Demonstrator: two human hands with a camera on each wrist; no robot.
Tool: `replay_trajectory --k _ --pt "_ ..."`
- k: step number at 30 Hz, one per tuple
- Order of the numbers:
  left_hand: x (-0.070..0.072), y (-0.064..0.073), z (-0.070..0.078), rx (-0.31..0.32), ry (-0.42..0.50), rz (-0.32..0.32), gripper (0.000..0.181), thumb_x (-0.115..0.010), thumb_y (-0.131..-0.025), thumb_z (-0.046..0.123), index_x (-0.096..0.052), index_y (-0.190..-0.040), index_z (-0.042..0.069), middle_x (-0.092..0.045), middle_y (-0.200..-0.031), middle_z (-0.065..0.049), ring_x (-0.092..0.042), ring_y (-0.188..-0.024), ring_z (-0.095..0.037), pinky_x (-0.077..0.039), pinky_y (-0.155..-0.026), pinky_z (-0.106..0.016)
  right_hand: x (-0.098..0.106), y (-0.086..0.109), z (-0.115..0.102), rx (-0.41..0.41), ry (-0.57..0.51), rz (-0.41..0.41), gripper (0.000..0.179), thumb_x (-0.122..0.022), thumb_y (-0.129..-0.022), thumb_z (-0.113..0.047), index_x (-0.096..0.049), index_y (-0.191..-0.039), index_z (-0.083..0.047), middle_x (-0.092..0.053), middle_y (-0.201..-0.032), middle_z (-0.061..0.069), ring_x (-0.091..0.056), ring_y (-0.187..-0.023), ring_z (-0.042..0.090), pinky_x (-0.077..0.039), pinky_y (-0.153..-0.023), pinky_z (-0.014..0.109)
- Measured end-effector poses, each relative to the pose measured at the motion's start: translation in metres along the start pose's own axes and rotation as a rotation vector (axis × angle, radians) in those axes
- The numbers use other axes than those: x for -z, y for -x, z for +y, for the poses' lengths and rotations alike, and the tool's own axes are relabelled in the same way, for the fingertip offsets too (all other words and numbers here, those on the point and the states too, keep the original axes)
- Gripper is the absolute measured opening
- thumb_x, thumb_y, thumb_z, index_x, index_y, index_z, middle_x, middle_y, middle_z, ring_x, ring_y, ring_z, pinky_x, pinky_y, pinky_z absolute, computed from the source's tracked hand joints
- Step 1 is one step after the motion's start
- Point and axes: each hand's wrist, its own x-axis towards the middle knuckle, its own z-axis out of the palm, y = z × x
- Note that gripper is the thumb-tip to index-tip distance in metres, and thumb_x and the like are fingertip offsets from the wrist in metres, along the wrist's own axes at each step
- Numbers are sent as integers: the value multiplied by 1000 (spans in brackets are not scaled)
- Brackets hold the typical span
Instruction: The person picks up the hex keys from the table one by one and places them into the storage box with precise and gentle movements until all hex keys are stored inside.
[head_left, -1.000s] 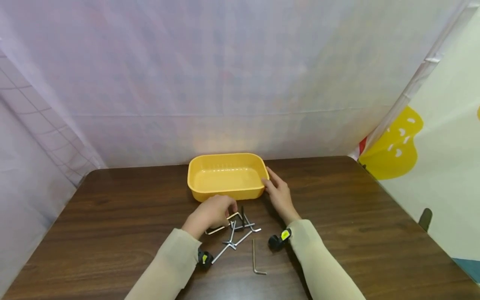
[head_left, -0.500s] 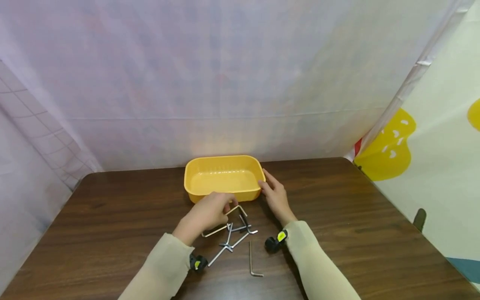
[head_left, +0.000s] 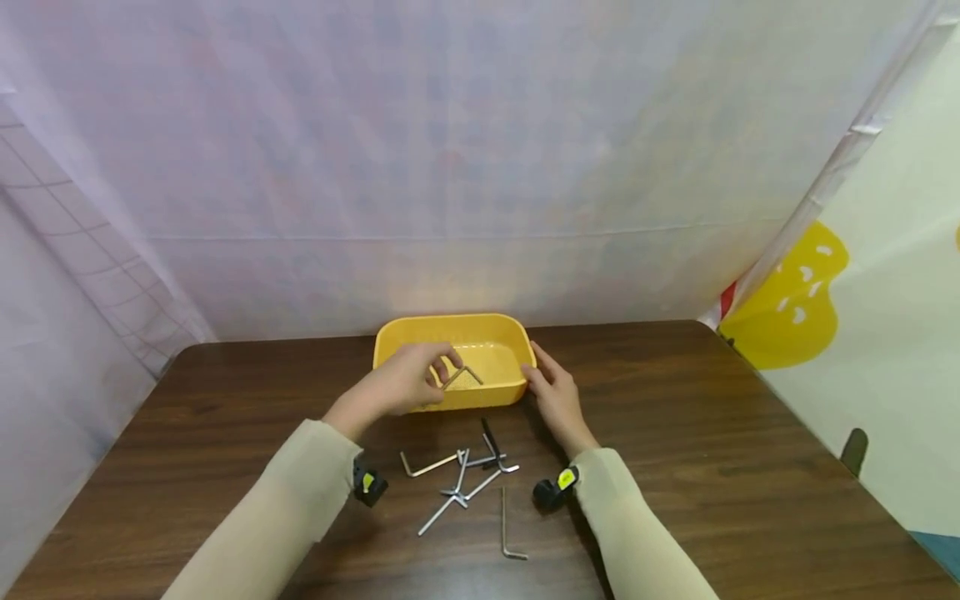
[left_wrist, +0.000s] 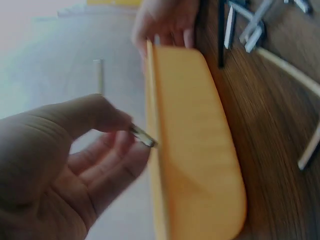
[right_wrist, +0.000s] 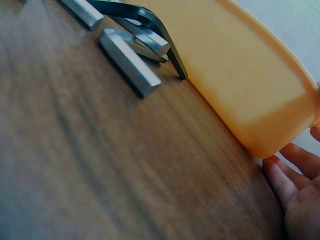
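Observation:
My left hand is over the yellow plastic tray and pinches an L-shaped hex key between thumb and fingers. In the left wrist view one end of that hex key sticks out from the fingertips, right by the tray's rim. My right hand grips the tray's right end, thumb at the rim and fingers along the outer wall. The right wrist view shows fingers of this hand at the tray's lower corner.
In front of the tray lies a loose pile of silver hex keys, with a black hex key among them. A brass-toned hex key reaches left from the pile, and a separate one lies nearer me. A white curtain hangs behind the brown table.
My left hand has lifted a hex key off the pile and carried it forward over the tray. The right hand keeps its grip on the tray's right end.

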Motion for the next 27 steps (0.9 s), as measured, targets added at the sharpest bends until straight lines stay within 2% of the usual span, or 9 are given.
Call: replay_trajectory --k 5,10,13,17,20,27 --pt "4 -12 -18 95 151 53 46 -63 -84 -10 -59 -127 2 -63 -100 -14 -61 -66 -16 -51 -55 -25 -2 2 0 -4 -14 2 51 -60 -100 -26 -51 -150 -21 -65 -135 14 -61 -84 5 -50 -68 17" --pt "3 -23 -32 158 242 155 46 -62 -80 -11 -59 -126 -4 -63 -96 -17 -56 -58 -14 -49 -52 -23 -3 0 3 1 -12 -6 51 -60 -100 -25 -51 -150 -23 -63 -139 13 -61 -88 5 -50 -72 15" --pt "2 -29 -39 180 219 209 44 -63 -78 -10 -61 -122 -3 -64 -93 -16 -56 -55 -13 -49 -50 -23 -2 -1 4 7 -5 -5 51 -60 -100 -25 -51 -150 -22 -62 -140 13 -60 -89 6 -49 -72 14" --pt "-1 -34 -47 200 140 249 42 -66 -80 -7 -62 -121 0 -66 -95 -15 -59 -61 -15 -50 -53 -24 -1 -1 5 12 -4 2 51 -60 -100 -24 -51 -150 -21 -62 -141 13 -61 -90 6 -50 -73 14" --pt "-4 -39 -52 218 93 240 41 -68 -82 -4 -63 -123 2 -67 -98 -15 -61 -67 -16 -50 -56 -24 -1 0 4 14 -6 4 51 -60 -100 -23 -51 -150 -21 -62 -141 13 -61 -92 6 -50 -74 13" --pt "-8 -48 -58 282 36 163 38 -68 -87 -2 -62 -124 2 -64 -95 -12 -57 -69 -17 -46 -54 -24 0 1 5 22 3 9 51 -61 -99 -23 -51 -150 -20 -64 -137 16 -61 -90 5 -50 -73 13"
